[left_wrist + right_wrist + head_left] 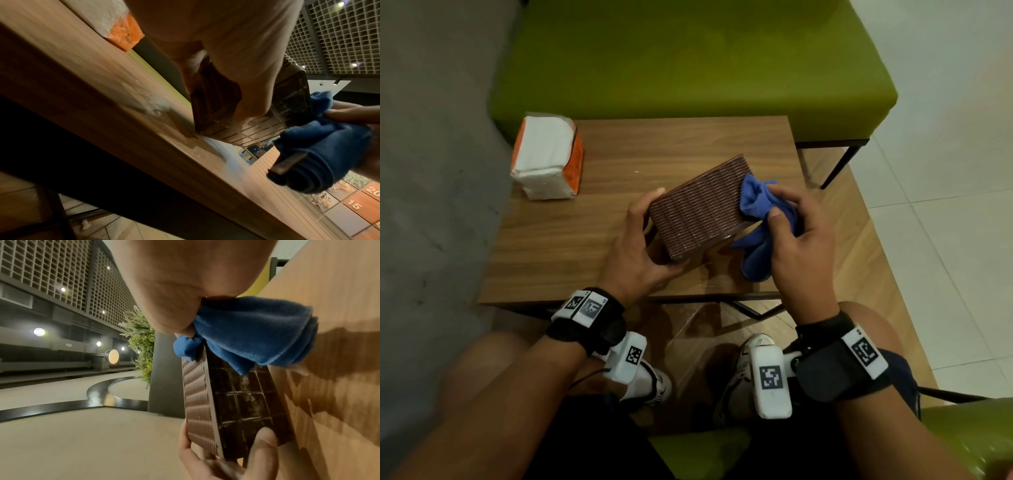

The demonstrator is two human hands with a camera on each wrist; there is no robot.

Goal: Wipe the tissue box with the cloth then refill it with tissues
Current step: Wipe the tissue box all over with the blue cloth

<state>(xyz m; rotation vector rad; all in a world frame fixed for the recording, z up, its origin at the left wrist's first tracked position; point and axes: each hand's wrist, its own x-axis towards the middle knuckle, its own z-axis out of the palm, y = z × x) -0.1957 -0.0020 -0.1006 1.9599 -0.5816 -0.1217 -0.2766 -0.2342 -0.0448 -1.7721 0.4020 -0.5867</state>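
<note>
Your left hand (635, 253) grips the brown ribbed plastic tissue box (700, 205) at its near-left end: thumb on the near side, fingers curled round the far-left edge. The box is tilted up on edge over the wooden table top (571, 240), ribbed face toward your head camera. Whether its lower edge touches the table cannot be told from the head view.

Left wrist view: your left hand (236, 53) wraps the tissue box (213, 100), one low corner of it on or just above the table (102, 91).

Your right hand (799, 236) holds the bunched blue microfibre cloth (758, 219), thumb and fingers curled round it. The cloth is pressed against the right end of the box, one fold lying on the ribbed face, the rest hanging below the hand.

Right wrist view: your right hand (179, 288) pinches the cloth (252, 334) onto the top edge of the box (236, 402). A gridded dark inner face shows there, with pale dust streaks on it. Left-hand fingertips (265, 444) clasp the bottom end.

The white tissue pack with orange ends (548, 156) stands at the far-left corner of the table, well apart from the box. A green upholstered bench (688, 58) lies beyond the table.
</note>
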